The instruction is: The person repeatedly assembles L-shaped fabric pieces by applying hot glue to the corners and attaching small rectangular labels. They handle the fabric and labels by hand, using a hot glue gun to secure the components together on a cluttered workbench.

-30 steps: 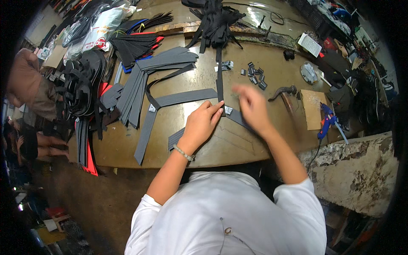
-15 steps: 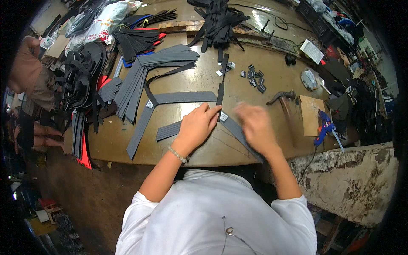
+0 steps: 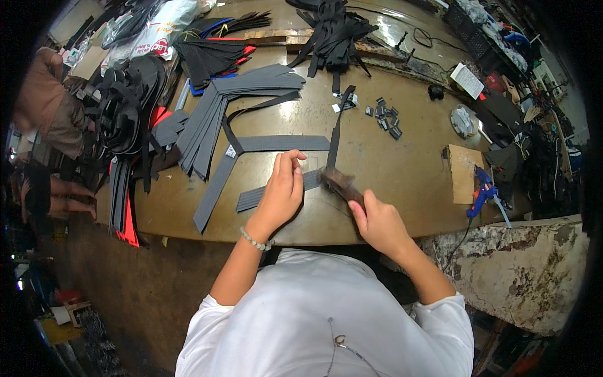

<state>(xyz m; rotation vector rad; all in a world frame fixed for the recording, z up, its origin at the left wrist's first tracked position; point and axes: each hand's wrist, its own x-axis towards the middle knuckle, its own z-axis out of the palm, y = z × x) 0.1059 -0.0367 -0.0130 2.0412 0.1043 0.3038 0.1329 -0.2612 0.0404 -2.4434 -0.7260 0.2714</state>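
My right hand [image 3: 383, 227] grips a hammer [image 3: 343, 185] by its handle. Blurred by motion, the hammer's head is over the joint where a narrow black strap [image 3: 335, 139] meets a grey ribbed strip [image 3: 252, 199]. The right part of that strip is hidden behind the hammer and hand. My left hand [image 3: 284, 186] is beside the joint, its fingers extended and slightly curled, holding nothing; it covers part of the grey strip. Just beyond lies a similar grey V-shaped piece [image 3: 215, 187] with a black strap and a small white label.
Small dark clips or tags [image 3: 384, 117] lie scattered on the table [image 3: 414, 157]. A fan of grey strips [image 3: 207, 119] and bundled black straps [image 3: 336, 34] sit farther off. A blue glue gun [image 3: 482, 191] rests by cardboard [image 3: 461, 169] at right. Another person [image 3: 50, 103] is at far left.
My right hand has picked up the hammer from the right side of the table and brought it to the strap joint. My left hand has let go of the joint and shifted left.
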